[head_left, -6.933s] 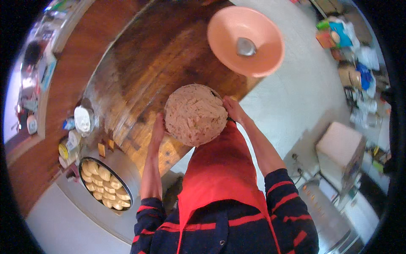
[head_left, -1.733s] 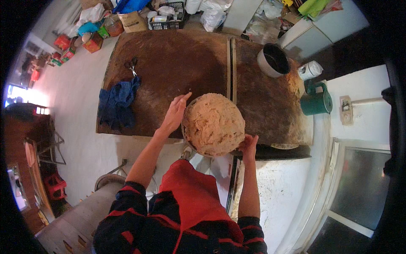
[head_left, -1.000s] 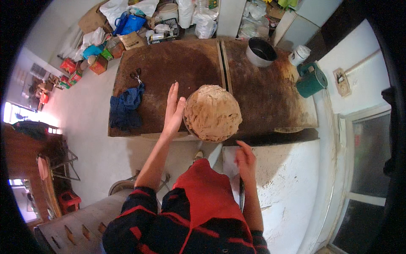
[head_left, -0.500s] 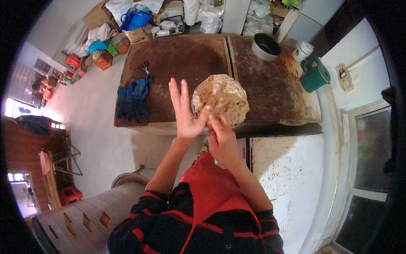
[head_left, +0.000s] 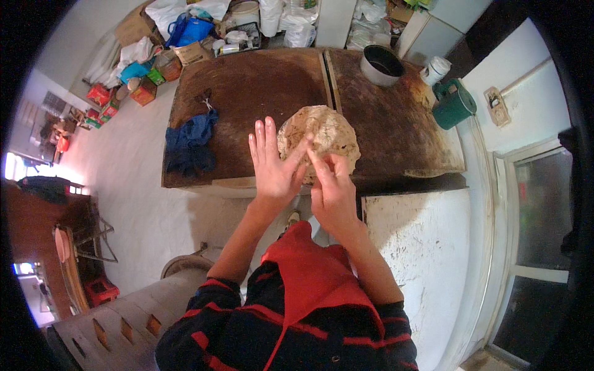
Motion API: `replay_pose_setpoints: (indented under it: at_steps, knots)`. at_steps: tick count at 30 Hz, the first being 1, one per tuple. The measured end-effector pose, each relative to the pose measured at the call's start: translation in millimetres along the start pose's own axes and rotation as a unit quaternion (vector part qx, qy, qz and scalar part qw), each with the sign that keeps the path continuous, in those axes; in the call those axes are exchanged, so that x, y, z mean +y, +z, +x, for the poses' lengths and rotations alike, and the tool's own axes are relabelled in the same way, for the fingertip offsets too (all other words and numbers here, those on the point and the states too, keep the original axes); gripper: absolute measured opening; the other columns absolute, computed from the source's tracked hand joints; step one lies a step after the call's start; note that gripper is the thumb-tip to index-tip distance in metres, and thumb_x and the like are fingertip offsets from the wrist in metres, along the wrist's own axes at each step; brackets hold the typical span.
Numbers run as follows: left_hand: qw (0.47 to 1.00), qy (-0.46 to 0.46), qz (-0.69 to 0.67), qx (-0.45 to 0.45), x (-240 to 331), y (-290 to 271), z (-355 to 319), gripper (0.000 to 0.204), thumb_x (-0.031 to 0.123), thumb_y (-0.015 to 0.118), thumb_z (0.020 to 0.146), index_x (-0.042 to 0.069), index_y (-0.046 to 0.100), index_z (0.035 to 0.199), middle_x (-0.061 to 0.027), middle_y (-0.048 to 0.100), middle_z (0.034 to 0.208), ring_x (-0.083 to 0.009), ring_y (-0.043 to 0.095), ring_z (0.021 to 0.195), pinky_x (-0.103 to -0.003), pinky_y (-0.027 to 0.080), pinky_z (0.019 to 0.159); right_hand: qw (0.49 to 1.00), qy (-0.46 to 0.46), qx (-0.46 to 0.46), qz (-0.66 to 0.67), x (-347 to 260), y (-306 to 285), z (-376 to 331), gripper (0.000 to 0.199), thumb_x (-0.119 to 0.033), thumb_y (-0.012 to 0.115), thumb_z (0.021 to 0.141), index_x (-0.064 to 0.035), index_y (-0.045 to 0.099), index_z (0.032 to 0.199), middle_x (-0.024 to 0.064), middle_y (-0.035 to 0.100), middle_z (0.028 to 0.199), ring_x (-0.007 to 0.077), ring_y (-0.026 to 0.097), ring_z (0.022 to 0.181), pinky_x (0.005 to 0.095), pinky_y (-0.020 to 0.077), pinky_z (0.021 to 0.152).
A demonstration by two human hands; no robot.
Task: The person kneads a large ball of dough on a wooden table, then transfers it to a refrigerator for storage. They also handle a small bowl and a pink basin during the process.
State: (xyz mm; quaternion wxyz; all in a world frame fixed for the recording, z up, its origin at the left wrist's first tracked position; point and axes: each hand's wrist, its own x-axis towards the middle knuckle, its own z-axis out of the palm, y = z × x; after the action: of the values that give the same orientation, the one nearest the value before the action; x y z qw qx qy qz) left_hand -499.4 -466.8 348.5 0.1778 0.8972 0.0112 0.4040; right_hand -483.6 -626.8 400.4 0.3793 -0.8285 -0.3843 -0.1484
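A large mound of pale brown, lumpy dough (head_left: 328, 127) fills a round bowl, whose rim barely shows, at the front of the dark wooden worktop. My left hand (head_left: 273, 167) is held up before the dough's left side, open, its fingers stretched upward and the thumb pointing right. Pale bits stick to its fingertips. My right hand (head_left: 333, 191) is closed, with thumb and index finger pinched at my left thumb; its other fingers are curled. Both hands cover the dough's near edge. Whether a scrap of dough lies within the pinch is hidden.
A blue cloth (head_left: 192, 142) lies on the worktop (head_left: 247, 80) at the left. Towards the back right stand a dark-lined pot (head_left: 382, 65), a white container (head_left: 435, 70) and a green jug (head_left: 454, 104). A white-topped surface (head_left: 421, 241) is near right; a large grey cylinder (head_left: 124, 309) is near left.
My right hand has shifted up along my left thumb, its index finger now straighter. The left hand's fingers are spread a little wider. The whole view has moved slightly.
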Motion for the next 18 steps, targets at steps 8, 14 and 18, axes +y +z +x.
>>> replay_pose_setpoints:
  at_steps: [8,14,18]
  knots:
    - [0.999,0.009,-0.042,0.016,0.1,8.0,-8.1,0.061,0.015,0.074,0.079,0.032,0.064,0.137,-0.0321,0.023,0.161,-0.0540,0.025,0.147,-0.065,0.021,0.118,0.998,0.045,0.005,-0.053,27.7,-1.2,10.1,0.061,0.004,0.055,0.081,-0.0105,0.056,0.141,0.0217,0.051,0.119,0.0419,0.060,0.101,0.0467,0.0535,0.085]
    - [0.998,0.040,-0.057,0.006,12.6,23.0,-9.6,0.063,0.007,0.071,0.074,0.031,0.067,0.132,-0.0312,0.030,0.158,-0.0530,0.032,0.145,-0.066,0.027,0.115,0.985,0.067,-0.087,-0.134,32.6,2.2,1.5,0.057,-0.003,0.064,0.082,-0.0152,0.056,0.138,0.0178,0.049,0.125,0.0353,0.061,0.107,0.0452,0.0565,0.081]
    - [0.997,0.044,-0.057,0.015,4.8,34.8,-3.1,0.049,0.009,0.068,0.078,0.023,0.068,0.124,-0.0327,0.029,0.158,-0.0538,0.029,0.146,-0.066,0.025,0.116,0.982,0.085,-0.107,-0.131,29.2,0.5,-1.2,0.061,0.003,0.060,0.080,-0.0138,0.056,0.138,0.0168,0.048,0.122,0.0354,0.062,0.101,0.0455,0.0551,0.081]
